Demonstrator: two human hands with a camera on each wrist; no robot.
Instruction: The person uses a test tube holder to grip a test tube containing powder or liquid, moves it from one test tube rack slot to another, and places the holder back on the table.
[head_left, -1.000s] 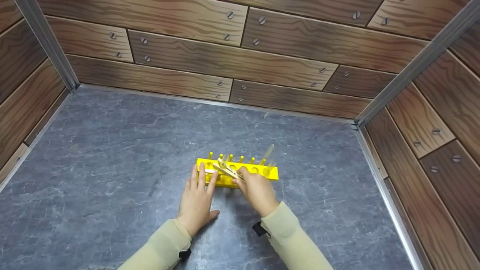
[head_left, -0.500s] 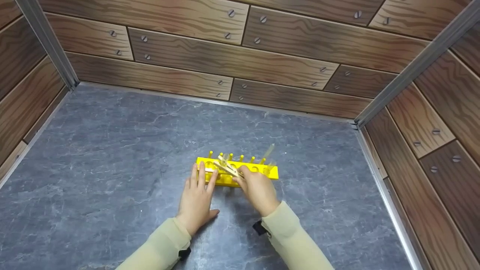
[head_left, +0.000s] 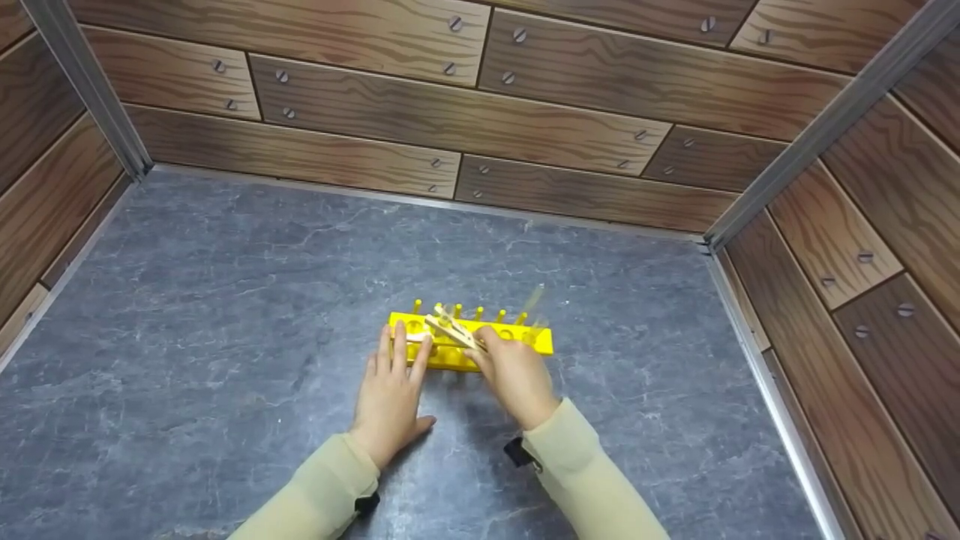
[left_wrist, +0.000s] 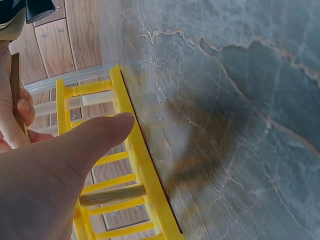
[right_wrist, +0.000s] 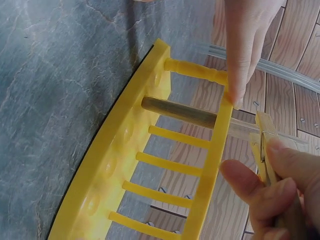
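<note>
A yellow test tube rack (head_left: 491,334) stands on the grey surface, hands at its near side. My left hand (head_left: 386,401) rests straight fingers on the rack's left end. In my right hand (head_left: 517,375) is a wooden test tube holder (head_left: 457,331), pinched between thumb and fingers. The holder's tips lie around the upper part of a glass test tube (right_wrist: 180,113) in the rack, which contains brownish liquid; whether they clamp it I cannot tell. Another clear test tube (head_left: 535,302) stands at the rack's right end.
Along the rack's back edge runs a row of yellow pegs (head_left: 479,312). Wood-patterned walls (head_left: 360,150) with metal edging enclose the grey stone-look surface (head_left: 247,300) at the back and both sides.
The head view shifts slightly. Both hands, the test tube holder and the rack stay in almost the same places.
</note>
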